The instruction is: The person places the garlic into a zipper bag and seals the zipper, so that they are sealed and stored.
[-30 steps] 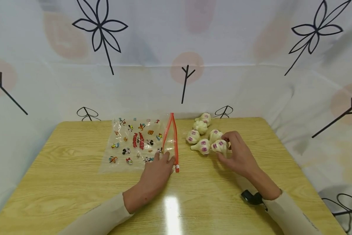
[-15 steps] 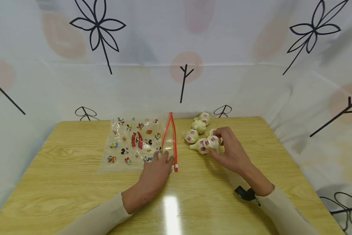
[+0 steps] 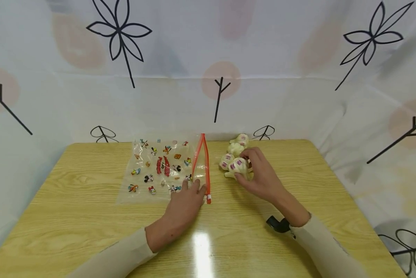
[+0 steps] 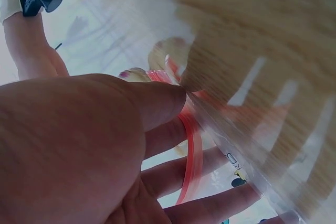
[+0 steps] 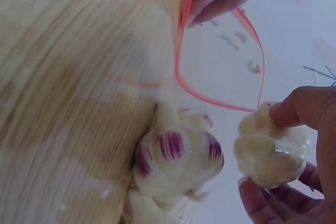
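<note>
Gripping garlic bulb (image 5: pixel 270 150), touching bag (image 3: pixel 162 172)

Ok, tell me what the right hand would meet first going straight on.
Probably the plain white garlic bulb just beyond the held bulb, though depth is unclear and the right hand might pass above.

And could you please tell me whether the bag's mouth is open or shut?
Open: the bag has its red zip edges spread apart, a gap showing between them.
</note>
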Demonstrator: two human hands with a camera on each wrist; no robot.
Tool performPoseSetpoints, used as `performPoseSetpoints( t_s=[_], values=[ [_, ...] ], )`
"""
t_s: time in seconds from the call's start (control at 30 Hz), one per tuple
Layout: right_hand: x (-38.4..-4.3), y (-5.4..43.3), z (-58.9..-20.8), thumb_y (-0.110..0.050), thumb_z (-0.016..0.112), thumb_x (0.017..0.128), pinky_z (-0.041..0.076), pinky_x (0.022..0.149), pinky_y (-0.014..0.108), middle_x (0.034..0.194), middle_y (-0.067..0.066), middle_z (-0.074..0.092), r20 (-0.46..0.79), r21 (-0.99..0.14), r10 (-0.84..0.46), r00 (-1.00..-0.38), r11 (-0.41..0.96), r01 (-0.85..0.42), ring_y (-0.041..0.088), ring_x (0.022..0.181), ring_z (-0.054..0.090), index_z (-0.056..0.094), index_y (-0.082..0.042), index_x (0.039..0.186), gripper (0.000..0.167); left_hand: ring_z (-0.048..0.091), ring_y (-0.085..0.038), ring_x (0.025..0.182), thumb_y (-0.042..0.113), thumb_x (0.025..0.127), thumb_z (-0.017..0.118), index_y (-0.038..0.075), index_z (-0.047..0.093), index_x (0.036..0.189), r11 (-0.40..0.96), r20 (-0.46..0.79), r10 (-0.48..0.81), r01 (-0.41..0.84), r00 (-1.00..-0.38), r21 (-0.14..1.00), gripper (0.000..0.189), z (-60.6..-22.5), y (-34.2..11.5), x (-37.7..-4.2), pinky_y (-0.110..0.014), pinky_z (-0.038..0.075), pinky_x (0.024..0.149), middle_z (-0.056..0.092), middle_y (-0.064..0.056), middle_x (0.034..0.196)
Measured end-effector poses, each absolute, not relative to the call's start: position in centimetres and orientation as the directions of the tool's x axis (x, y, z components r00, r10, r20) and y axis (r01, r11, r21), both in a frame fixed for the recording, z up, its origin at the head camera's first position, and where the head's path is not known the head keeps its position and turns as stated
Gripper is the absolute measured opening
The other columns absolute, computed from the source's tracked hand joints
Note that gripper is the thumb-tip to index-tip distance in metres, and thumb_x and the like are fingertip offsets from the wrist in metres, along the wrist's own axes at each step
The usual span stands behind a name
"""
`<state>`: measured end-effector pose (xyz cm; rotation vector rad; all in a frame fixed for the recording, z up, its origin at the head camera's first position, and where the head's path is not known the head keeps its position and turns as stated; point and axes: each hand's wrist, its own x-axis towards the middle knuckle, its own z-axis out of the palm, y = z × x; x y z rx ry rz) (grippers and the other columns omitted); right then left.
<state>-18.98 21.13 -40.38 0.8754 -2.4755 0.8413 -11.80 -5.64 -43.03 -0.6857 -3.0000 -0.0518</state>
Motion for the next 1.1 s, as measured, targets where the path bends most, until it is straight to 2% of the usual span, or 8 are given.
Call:
performPoseSetpoints(
  t_s=[0.23, 0.53, 0.7, 0.9, 1.1],
  values=[
    [-19.6, 20.1, -40.4, -0.009, 0.084, 0.086, 0.051, 0.076, 0.037, 0.120, 0.012, 0.054, 0.531, -0.423, -0.436, -0.726, 0.606, -0.674, 0.023, 0.093, 0.053, 0.055, -0.001, 0.126, 0.050, 0.057, -0.049, 0.134, 0.021, 0.110, 0.059, 0.015, 0.063, 0.148, 0.902, 0.076, 0.431, 0.432, -0.899, 0.000, 0.038, -43.3, -5.6, -12.0, -0.063, 0.063, 0.075, 0.057, -0.014, 0.149],
    [-19.9, 18.7, -40.0, -0.013, 0.086, 0.087, 0.057, 0.075, 0.039, 0.126, 0.012, 0.056, 0.504, -0.442, -0.438, -0.744, 0.609, -0.658, 0.021, 0.096, 0.059, 0.056, -0.003, 0.129, 0.053, 0.055, -0.050, 0.135, 0.025, 0.109, 0.062, 0.013, 0.064, 0.147, 0.901, 0.079, 0.429, 0.432, -0.900, 0.027, 0.040, -43.3, -5.7, -11.9, -0.065, 0.063, 0.076, 0.058, -0.014, 0.149],
    [-20.2, 18.0, -39.7, -0.012, 0.086, 0.088, 0.060, 0.072, 0.044, 0.129, 0.014, 0.056, 0.482, -0.479, -0.437, -0.760, 0.595, -0.646, 0.024, 0.099, 0.060, 0.057, -0.002, 0.129, 0.052, 0.055, -0.050, 0.136, 0.025, 0.109, 0.062, 0.013, 0.064, 0.147, 0.901, 0.083, 0.428, 0.432, -0.900, 0.040, 0.040, -43.1, -5.7, -11.8, -0.066, 0.062, 0.077, 0.058, -0.015, 0.149],
    [-20.9, 17.1, -39.9, -0.011, 0.085, 0.087, 0.059, 0.083, 0.046, 0.126, 0.014, 0.057, 0.475, -0.493, -0.447, -0.758, 0.578, -0.650, 0.025, 0.099, 0.058, 0.058, 0.000, 0.127, 0.050, 0.056, -0.050, 0.135, 0.026, 0.107, 0.065, 0.012, 0.064, 0.147, 0.902, 0.093, 0.428, 0.432, -0.899, 0.024, 0.041, -43.2, -5.8, -11.8, -0.065, 0.063, 0.076, 0.059, -0.015, 0.149],
    [-21.6, 16.1, -40.1, -0.010, 0.085, 0.086, 0.059, 0.084, 0.048, 0.126, 0.014, 0.058, 0.486, -0.492, -0.453, -0.747, 0.565, -0.663, 0.025, 0.098, 0.058, 0.059, 0.000, 0.127, 0.050, 0.057, -0.049, 0.134, 0.028, 0.107, 0.066, 0.014, 0.064, 0.147, 0.900, 0.096, 0.434, 0.436, -0.896, 0.003, 0.043, -43.4, -5.8, -11.9, -0.063, 0.063, 0.075, 0.059, -0.014, 0.149]
  ],
)
